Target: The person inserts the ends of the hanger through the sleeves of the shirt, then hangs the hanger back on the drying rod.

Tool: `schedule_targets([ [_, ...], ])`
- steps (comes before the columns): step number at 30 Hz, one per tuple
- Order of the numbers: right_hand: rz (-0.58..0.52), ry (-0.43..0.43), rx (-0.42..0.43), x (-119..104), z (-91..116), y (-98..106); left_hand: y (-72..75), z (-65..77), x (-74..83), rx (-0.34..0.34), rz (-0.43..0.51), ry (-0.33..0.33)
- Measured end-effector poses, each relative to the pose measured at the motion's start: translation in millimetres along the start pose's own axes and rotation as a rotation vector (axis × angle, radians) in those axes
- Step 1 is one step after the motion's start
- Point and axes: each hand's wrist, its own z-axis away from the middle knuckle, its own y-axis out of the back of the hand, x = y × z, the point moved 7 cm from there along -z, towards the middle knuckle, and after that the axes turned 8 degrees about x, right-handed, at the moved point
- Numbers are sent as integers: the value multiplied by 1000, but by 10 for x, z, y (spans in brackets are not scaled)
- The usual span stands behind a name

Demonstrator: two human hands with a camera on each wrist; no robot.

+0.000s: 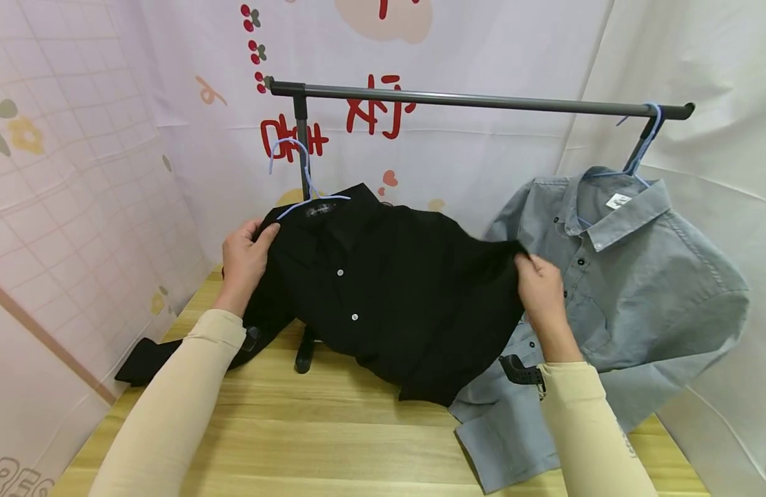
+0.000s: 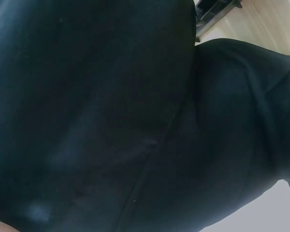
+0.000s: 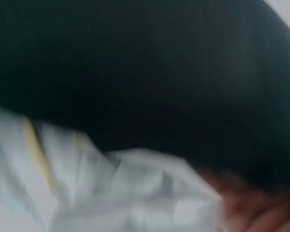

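Observation:
A black button-up shirt (image 1: 408, 290) is spread out between both hands in the head view, its white buttons facing me. At its shoulder by the collar, my left hand (image 1: 243, 259) pinches the cloth. My right hand (image 1: 541, 286) grips the cloth at the shirt's right side and pulls it out sideways. A light blue hanger (image 1: 308, 169) sits in the collar, its hook below the rail. One black sleeve (image 1: 143, 362) trails onto the table at left. Black cloth (image 2: 96, 106) nearly fills the left wrist view; the right wrist view is blurred, with dark cloth (image 3: 145, 72) above the fingers (image 3: 261, 212).
A dark metal rail (image 1: 470, 100) on a stand (image 1: 302, 131) crosses behind the shirt. From its right end hangs a grey-blue shirt (image 1: 644, 283) on another blue hanger (image 1: 646, 141), its lower part lying on the wooden table (image 1: 333, 442). Printed white curtains (image 1: 482, 41) enclose the back.

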Motion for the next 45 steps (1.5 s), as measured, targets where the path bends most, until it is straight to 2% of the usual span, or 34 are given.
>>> schedule_targets([
  [2, 481, 39, -178, 207, 24, -95, -30, 12, 33, -23, -1, -21],
  [3, 642, 77, -258, 294, 52, -144, -55, 23, 52, -41, 3, -31],
  [4, 730, 99, -335, 365, 89, -198, -83, 36, 73, -62, 9, -43],
  [5, 773, 99, -374, 413, 123, -241, -113, 51, 93, -82, 13, -54],
  [7, 751, 95, -351, 441, 156, -301, -166, 81, 132, -115, 24, -73],
  [9, 669, 148, -281, 360, 179, -358, -213, 112, 171, -143, 38, -82],
  [13, 486, 311, -129, 135, 216, -464, -291, 168, 223, -194, 67, -70],
  [16, 386, 439, -46, -22, 250, -527, -357, 212, 252, -250, 80, -57],
  [19, 323, 535, -28, -156, 293, -605, -424, 258, 266, -305, 80, -54],
  [22, 289, 568, -76, -246, 339, -699, -488, 313, 271, -354, 68, -63],
  [27, 215, 498, -188, -266, 398, -839, -582, 409, 266, -428, 60, -67],
  [33, 115, 353, -236, -135, 488, -933, -658, 524, 224, -497, 81, -73],
  [36, 111, 299, -245, -46, 553, -967, -671, 577, 170, -511, 82, -70],
  [45, 145, 236, -273, 155, 723, -1046, -749, 741, -37, -577, 26, -15],
])
